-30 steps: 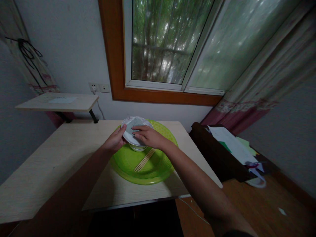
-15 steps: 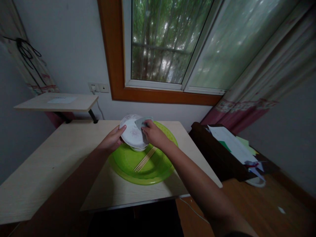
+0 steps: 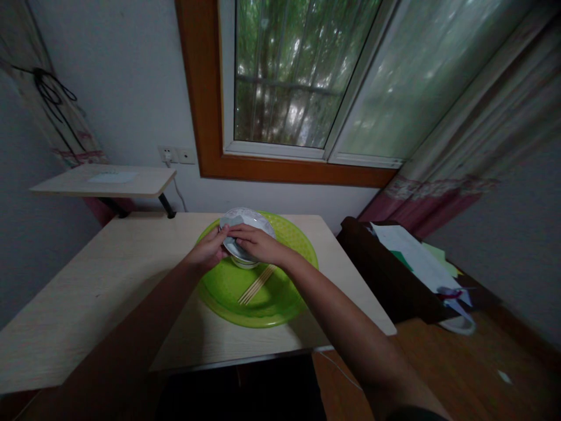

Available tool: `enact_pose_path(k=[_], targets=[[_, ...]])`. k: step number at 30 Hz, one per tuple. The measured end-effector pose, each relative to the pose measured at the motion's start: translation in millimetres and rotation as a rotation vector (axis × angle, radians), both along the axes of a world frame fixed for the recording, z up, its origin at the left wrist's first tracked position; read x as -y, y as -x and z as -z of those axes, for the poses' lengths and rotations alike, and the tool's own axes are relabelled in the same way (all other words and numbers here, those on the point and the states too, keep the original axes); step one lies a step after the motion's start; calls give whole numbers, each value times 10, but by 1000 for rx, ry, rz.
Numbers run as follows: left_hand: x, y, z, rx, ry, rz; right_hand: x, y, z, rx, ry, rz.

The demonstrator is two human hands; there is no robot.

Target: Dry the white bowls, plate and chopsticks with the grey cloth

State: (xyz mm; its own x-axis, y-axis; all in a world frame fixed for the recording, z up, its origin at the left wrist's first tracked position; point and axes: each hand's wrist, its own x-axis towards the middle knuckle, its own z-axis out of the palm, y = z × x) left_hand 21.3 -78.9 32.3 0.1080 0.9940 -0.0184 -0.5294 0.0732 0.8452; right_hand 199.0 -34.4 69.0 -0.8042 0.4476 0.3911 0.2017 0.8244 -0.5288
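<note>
Near edge first. Green tray [image 3: 258,323] on the counter [image 3: 350,275]; chopsticks [image 3: 256,285] lie inside, tips toward the viewer. Left hand [image 3: 208,251] grips the plate [image 3: 258,220] by its left rim, tilted above the tray; right hand [image 3: 263,242] lies low over its face, fingers together, holding a grey cloth [image 3: 233,221] against it.

Handling (my judgement): firm rim grip, cloth flat, light even pressure, left thumb kept out of the cloth's path, plate kept from knocking the white bowls [image 3: 244,264] just beneath.

Count: one tray; several chopsticks (too fine to number surely); two hands; one cloth; one plate visible, others underneath uncertain; bowls apparently stacked, number unclear. Farther: one raised shelf [image 3: 144,180], then one window [image 3: 284,70].
</note>
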Motion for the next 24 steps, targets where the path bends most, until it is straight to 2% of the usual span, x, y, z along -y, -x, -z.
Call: enact_pose_path(k=[4, 8, 11, 13, 15, 19, 22, 24], targets=[[29, 9, -19, 0, 32, 16, -152, 59, 55, 76, -175, 168], [64, 54, -83, 2, 6, 2, -164, -76, 18, 193, -299, 382], [61, 79, -91, 5, -8, -28, -83, -229, -62, 331, -311, 465], [51, 84, -86, 9, -11, -43, -19, -320, -133, 415, -287, 466], [42, 81, -83, 19, -2, -46, 34, -388, -207, 427, -244, 389], [35, 65, -91, 25, 15, -35, 81, -414, -302, 309, -65, 72], [43, 44, -98, 19, -19, -7, 84, -321, -284, 203, 74, -64], [54, 26, -95, 13, -32, 12, 70, -218, -230, 151, 98, -104]])
